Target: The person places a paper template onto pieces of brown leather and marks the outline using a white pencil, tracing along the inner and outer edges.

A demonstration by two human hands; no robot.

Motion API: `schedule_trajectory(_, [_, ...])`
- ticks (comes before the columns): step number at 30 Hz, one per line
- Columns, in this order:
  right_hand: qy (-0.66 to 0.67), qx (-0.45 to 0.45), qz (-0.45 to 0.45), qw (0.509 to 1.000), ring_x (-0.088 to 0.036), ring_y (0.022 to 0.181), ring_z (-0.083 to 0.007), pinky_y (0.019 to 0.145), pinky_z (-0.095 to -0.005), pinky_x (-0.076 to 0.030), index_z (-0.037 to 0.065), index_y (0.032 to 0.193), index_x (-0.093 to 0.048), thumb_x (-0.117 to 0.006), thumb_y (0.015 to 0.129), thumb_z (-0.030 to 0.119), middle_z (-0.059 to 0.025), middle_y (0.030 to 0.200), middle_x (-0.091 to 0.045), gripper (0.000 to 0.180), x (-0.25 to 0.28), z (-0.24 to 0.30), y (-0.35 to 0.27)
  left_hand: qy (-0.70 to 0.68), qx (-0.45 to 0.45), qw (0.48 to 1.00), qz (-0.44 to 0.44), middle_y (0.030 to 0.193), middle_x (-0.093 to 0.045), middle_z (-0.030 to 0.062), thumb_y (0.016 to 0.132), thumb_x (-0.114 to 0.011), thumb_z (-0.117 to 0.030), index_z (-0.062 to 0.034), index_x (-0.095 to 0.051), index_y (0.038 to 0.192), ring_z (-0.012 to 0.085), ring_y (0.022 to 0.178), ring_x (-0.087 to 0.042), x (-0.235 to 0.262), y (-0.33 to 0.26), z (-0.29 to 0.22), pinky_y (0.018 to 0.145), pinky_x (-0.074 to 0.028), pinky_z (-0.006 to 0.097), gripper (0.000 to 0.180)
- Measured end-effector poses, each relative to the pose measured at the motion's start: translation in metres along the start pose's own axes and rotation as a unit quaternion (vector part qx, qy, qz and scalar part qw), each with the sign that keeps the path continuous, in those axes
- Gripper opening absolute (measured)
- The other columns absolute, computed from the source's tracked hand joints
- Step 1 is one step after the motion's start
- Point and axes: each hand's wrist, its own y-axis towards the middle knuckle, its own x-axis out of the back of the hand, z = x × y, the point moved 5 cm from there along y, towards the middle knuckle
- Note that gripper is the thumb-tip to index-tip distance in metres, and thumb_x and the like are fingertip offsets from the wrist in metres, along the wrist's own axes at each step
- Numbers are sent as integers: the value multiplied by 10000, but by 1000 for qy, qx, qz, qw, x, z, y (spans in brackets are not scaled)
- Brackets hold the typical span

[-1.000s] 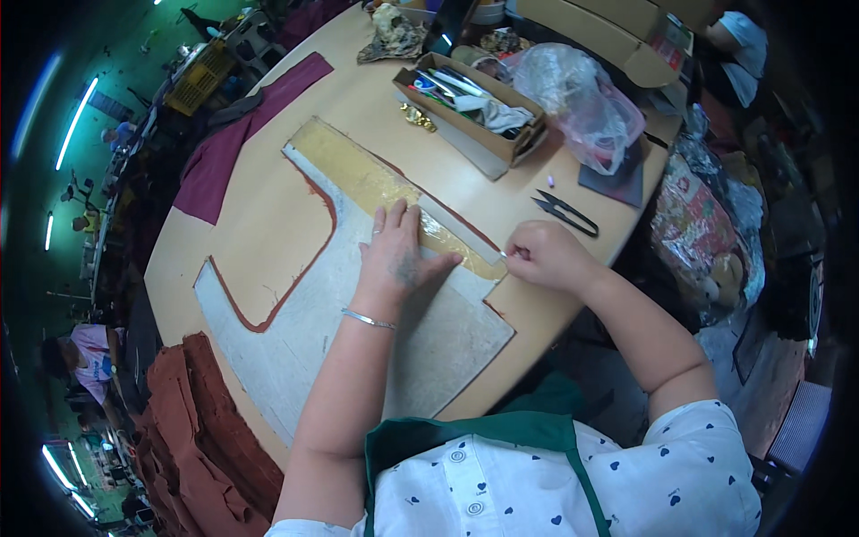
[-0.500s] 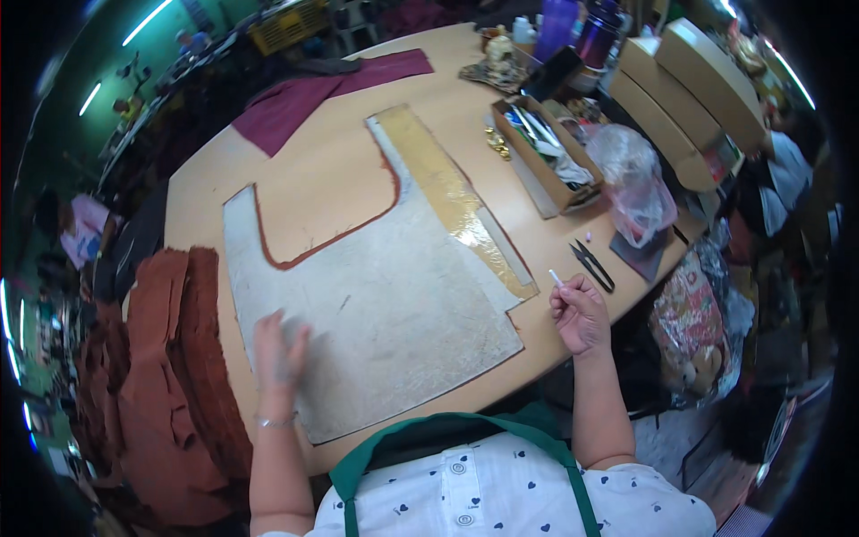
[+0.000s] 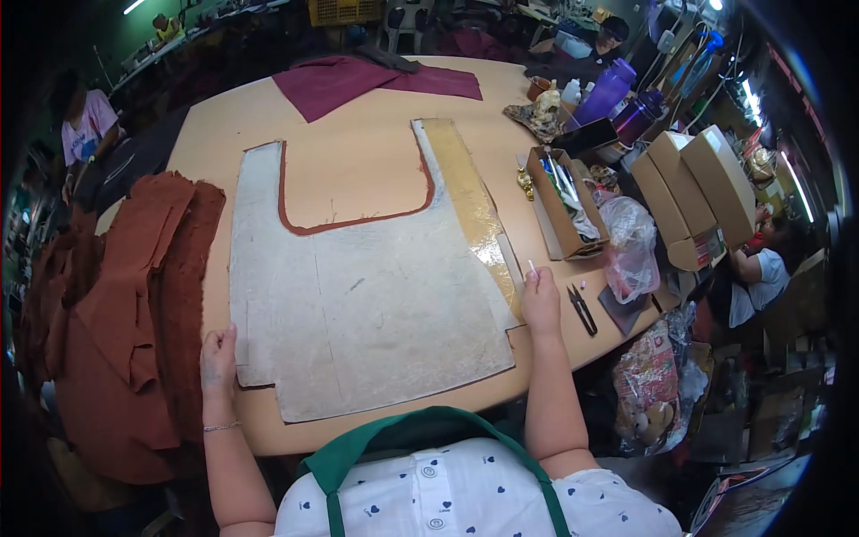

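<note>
A large pale-grey flat template (image 3: 376,304) with a deep U-shaped cutout and a yellowish taped strip (image 3: 461,179) lies on the table. Reddish-brown cloth (image 3: 358,224) shows as a narrow rim along the cutout. My left hand (image 3: 217,362) is beside the template's left edge, fingers bent and thumb raised apart; nothing shows in it. At the template's right edge, my right hand (image 3: 541,304) is closed on a thin white stick (image 3: 532,267), its tip pointing up. Black thread snips (image 3: 582,311) lie just right of that hand.
Stacked reddish-brown cloth pieces (image 3: 125,331) hang at the left of the table (image 3: 358,183). Maroon cloth (image 3: 358,85) lies at the far side. On the right are an open cardboard box (image 3: 564,201), a clear plastic bag (image 3: 631,242), cartons (image 3: 684,192) and purple bottles (image 3: 608,94). Other people work around.
My left hand has moved off the template's surface to its left edge. My right hand, still holding the stick, has come to the template's right edge. The view has shifted.
</note>
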Motion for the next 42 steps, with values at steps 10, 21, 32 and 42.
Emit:
schedule_trajectory(10, [101, -99, 139, 980, -541, 697, -252, 673, -354, -426, -12, 882, -503, -438, 901, 217, -172, 749, -559, 238, -1, -26, 13, -562, -3, 804, 194, 976, -618, 119, 902, -375, -270, 27, -571, 1013, 209, 919, -587, -9, 0, -5, 823, -463, 318, 372])
schedule_trajectory(21, [-27, 31, 10, 999, -536, 789, -404, 700, -442, -418, -1, 903, -484, -394, 926, 228, -230, 820, -557, 248, 20, -2, 18, 228, -232, 941, -95, 1177, -447, 208, 684, -711, -105, -12, -473, 1185, 354, 1110, -413, -19, -16, -45, 945, -347, 402, 563])
schedule_trajectory(32, [3, 65, -60, 996, -520, 767, -384, 675, -421, -399, -2, 888, -480, -390, 929, 204, -207, 807, -533, 229, 7, -20, 16, 222, -142, 963, -59, 816, -599, 230, 745, -662, -183, 59, -547, 920, 386, 818, -584, -22, -5, -27, 731, -471, 377, 319])
schedule_trajectory(42, [-33, 17, -74, 997, -529, 843, -399, 727, -430, -403, -7, 955, -453, -343, 949, 247, -231, 886, -551, 277, 7, -31, 25, -672, -209, 702, 108, 1038, -592, 88, 886, -467, -277, 2, -541, 1063, 183, 992, -553, 112, 17, -149, 919, -424, 301, 339])
